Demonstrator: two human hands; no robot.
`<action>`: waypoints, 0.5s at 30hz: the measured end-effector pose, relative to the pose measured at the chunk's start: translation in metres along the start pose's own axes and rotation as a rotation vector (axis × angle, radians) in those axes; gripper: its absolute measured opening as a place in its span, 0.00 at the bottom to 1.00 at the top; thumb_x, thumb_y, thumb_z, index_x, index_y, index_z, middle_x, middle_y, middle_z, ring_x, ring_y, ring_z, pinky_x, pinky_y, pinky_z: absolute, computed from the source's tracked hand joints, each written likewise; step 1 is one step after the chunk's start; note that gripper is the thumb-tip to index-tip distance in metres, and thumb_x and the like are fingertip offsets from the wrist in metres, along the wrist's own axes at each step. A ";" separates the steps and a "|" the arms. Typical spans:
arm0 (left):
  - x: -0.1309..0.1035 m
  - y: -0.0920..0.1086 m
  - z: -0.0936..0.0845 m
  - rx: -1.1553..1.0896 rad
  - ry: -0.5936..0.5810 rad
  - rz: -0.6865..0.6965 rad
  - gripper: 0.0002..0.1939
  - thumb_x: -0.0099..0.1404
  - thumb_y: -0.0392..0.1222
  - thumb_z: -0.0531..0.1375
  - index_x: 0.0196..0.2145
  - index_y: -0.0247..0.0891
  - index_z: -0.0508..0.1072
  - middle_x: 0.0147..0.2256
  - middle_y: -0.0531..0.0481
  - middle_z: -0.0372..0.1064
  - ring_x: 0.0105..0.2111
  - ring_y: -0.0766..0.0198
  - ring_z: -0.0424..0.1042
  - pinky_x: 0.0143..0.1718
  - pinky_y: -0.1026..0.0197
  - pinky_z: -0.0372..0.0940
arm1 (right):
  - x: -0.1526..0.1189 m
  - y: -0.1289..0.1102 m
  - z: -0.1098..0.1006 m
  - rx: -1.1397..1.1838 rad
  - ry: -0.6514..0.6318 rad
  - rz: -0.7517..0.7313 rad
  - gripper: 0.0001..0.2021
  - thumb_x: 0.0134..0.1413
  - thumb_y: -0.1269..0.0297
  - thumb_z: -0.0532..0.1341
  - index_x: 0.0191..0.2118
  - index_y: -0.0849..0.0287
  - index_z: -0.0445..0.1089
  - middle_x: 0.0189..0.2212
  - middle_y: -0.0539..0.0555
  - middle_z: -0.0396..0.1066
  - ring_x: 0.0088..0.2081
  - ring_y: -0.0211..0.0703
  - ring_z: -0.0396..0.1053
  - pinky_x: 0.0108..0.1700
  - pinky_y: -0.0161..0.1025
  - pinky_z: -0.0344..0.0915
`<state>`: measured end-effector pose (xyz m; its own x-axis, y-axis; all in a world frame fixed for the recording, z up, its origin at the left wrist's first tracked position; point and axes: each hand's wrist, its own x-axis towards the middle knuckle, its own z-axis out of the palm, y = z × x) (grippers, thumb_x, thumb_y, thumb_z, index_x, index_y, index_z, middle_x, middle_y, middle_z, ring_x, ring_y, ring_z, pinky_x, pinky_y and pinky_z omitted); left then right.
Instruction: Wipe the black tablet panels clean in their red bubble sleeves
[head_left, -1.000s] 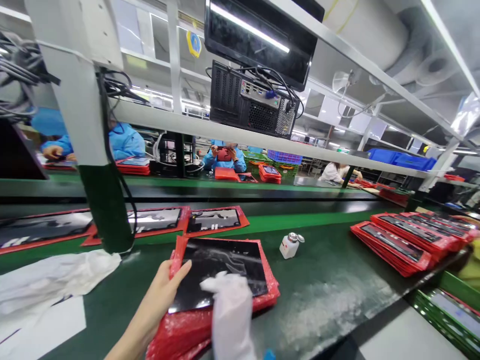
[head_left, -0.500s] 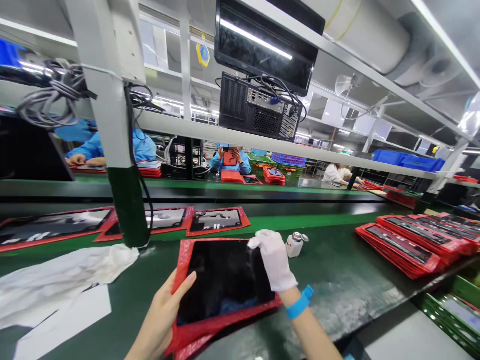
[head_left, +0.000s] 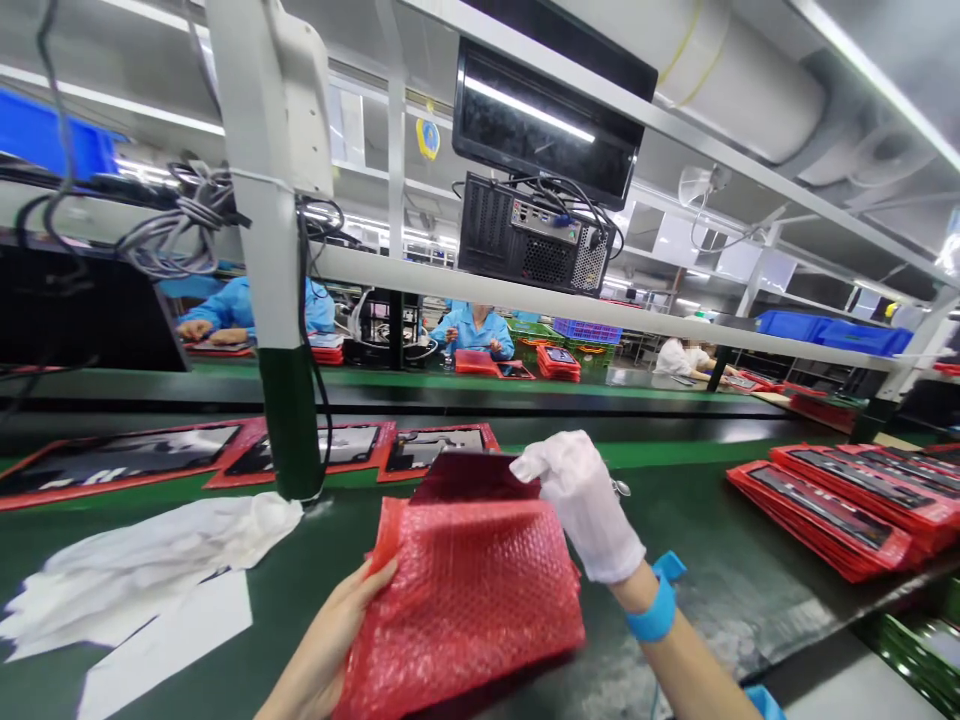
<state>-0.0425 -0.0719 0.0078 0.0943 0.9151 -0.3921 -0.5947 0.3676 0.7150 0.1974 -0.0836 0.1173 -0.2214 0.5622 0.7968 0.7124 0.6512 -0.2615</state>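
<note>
Site: electronics factory floor, by appearance a production line. Evidence: a long dark green workbench (head_left: 679,525) under a white metal frame (head_left: 420,283), which carries a monitor (head_left: 547,122) and a black computer tower (head_left: 491,235). Flat panels (head_left: 829,507) lie stacked with red wrapping at right; a red bubble-wrap sleeve (head_left: 472,595) fills the foreground. Beyond the bench, people (head_left: 480,335) in light-blue workwear; another person (head_left: 671,357) wears white. Crates (head_left: 589,331) and blue bins (head_left: 825,328) farther back. Overhead: large duct (head_left: 750,80), strip lights (head_left: 874,83).
</note>
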 end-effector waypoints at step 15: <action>-0.011 -0.026 -0.015 0.149 -0.027 0.262 0.36 0.45 0.49 0.73 0.53 0.46 0.74 0.52 0.50 0.76 0.59 0.47 0.65 0.60 0.52 0.60 | -0.095 -0.004 0.136 0.343 -0.007 0.293 0.20 0.62 0.78 0.47 0.41 0.56 0.75 0.34 0.52 0.78 0.36 0.39 0.76 0.38 0.34 0.73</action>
<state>-0.0405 -0.0935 -0.0154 -0.0245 0.9854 -0.1684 -0.4783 0.1364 0.8675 0.1247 -0.0706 -0.0315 -0.0487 0.7510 0.6585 0.4845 0.5943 -0.6419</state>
